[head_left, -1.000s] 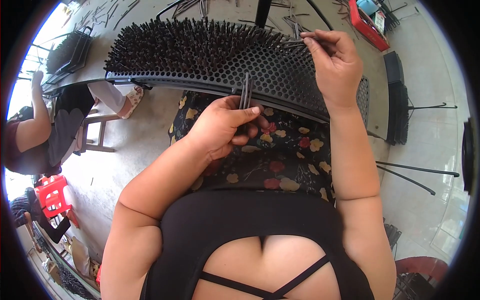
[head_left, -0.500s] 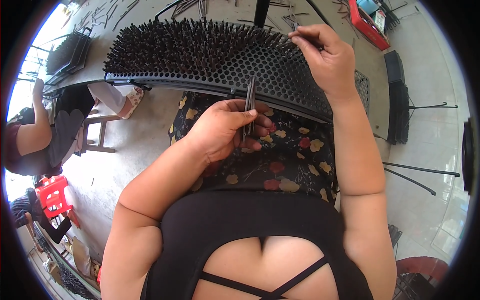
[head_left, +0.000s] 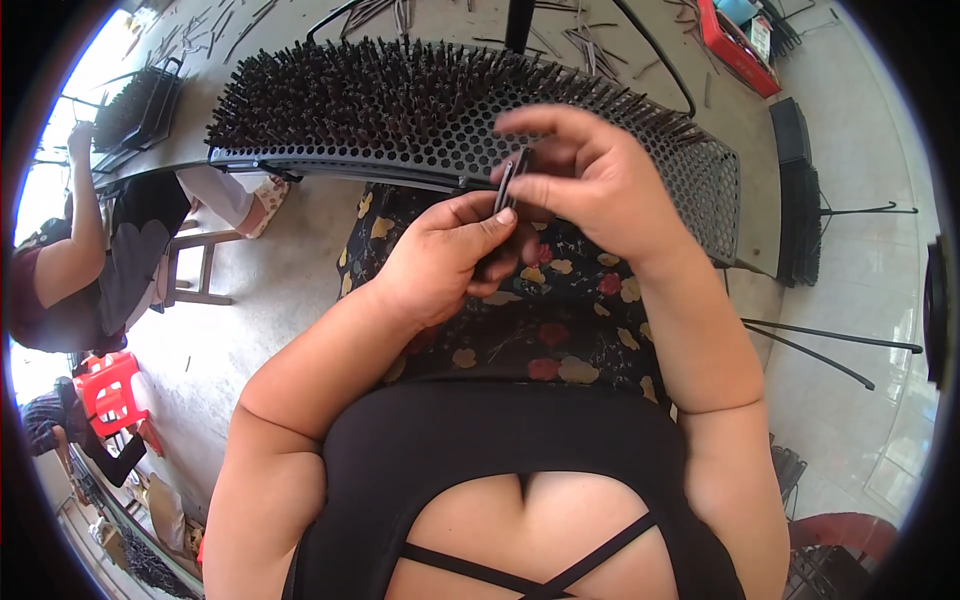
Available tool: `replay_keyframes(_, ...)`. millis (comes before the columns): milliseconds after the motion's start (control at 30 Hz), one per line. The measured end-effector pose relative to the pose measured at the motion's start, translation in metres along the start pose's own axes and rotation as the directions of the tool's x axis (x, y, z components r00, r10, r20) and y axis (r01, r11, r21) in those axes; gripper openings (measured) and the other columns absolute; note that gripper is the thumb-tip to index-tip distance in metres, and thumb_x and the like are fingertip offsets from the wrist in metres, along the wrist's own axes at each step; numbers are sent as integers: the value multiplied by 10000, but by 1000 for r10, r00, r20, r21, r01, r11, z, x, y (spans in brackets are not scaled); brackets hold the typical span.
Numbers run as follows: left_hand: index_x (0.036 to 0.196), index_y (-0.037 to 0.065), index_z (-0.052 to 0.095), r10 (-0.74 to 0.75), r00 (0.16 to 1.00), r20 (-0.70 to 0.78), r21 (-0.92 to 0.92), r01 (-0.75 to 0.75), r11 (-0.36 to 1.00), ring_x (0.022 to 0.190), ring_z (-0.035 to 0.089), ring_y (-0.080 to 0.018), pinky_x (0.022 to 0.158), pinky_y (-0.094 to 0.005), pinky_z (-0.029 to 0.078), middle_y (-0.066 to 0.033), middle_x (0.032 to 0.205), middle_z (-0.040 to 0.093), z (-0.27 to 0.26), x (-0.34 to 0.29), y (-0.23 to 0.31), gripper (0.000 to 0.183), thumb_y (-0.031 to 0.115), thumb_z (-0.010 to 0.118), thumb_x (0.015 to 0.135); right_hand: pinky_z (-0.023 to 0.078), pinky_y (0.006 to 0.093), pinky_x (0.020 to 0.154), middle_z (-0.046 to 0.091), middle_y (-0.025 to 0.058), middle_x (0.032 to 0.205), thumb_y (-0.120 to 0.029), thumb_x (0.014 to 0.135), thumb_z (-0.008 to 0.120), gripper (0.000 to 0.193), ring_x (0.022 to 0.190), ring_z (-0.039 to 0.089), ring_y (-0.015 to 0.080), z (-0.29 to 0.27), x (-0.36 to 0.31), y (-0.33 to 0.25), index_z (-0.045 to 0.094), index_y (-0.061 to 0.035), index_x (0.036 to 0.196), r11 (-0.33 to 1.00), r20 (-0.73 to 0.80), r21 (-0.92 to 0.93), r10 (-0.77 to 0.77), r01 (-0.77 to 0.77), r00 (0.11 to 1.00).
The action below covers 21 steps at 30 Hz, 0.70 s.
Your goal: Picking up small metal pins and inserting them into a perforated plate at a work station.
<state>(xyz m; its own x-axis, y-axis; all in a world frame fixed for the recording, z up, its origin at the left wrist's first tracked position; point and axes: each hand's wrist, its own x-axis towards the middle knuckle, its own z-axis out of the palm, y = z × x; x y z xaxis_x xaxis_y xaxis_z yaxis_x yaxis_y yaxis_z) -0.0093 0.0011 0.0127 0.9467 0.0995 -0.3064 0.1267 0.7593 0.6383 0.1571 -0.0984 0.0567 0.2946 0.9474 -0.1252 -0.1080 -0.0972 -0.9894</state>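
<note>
My left hand [head_left: 440,245] is closed around a small bundle of thin dark strips [head_left: 506,186], whose upper ends stick up past the thumb. Beside those ends is my right hand [head_left: 615,195], fingers apart and slightly blurred; whether its thumb touches a strip is hard to tell. Just beyond both hands lies a long black perforated panel [head_left: 714,200]. Dense dark upright strips [head_left: 330,100] fill the holes on its left part and run along its far edge. Bare holes show toward the near edge and the right end, partly hidden by my right hand.
Loose strips [head_left: 590,50] lie on the grey table [head_left: 760,215] behind the panel. A red box [head_left: 738,50] of small items stands far right. At left, another person [head_left: 85,240] sits near a similar bristled rack [head_left: 135,115]; a red stool [head_left: 108,390] is below.
My right hand has come from the panel's far edge back toward me, to the strips in my left hand, and its fingers have spread. My left hand has hardly moved.
</note>
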Motion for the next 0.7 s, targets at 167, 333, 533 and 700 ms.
replay_keyframes(167, 1112, 17, 580, 29, 996, -86, 180, -13, 984, 644, 474, -53, 486, -183, 349, -56, 891, 649, 12, 3, 1, 201, 154, 454, 1036, 515, 231, 663, 684, 61, 813, 2, 855, 676, 227, 759, 640, 88, 2, -9, 4, 625, 4, 1076, 998, -143, -56, -44, 36, 989)
replay_keyframes(333, 1149, 17, 581, 47, 991, -128, 231, -16, 973, 635, 469, -54, 484, -185, 356, -59, 894, 653, 9, 2, -2, 205, 131, 456, 1033, 515, 223, 677, 688, 41, 847, -7, 857, 679, 231, 761, 639, 90, -1, -12, 5, 650, -6, 1086, 983, -213, -184, -65, 26, 975)
replay_keyframes(533, 1200, 4, 580, -5, 996, -94, 207, 25, 978, 610, 442, -61, 479, -193, 345, -73, 888, 649, 12, 0, 2, 245, 117, 445, 1031, 547, 229, 652, 696, 47, 875, -3, 864, 680, 187, 771, 663, 104, -5, -13, 3, 660, -2, 1050, 998, -295, 21, -45, 54, 954)
replay_keyframes(700, 1133, -23, 592, -81, 975, -209, 203, 124, 971, 587, 416, -70, 471, -212, 324, -84, 871, 640, 5, 6, -2, 231, 111, 436, 1028, 544, 211, 689, 724, 86, 921, 5, 879, 693, 146, 799, 673, 108, -59, 3, 8, 656, 17, 1019, 853, -494, -304, -521, 423, 696)
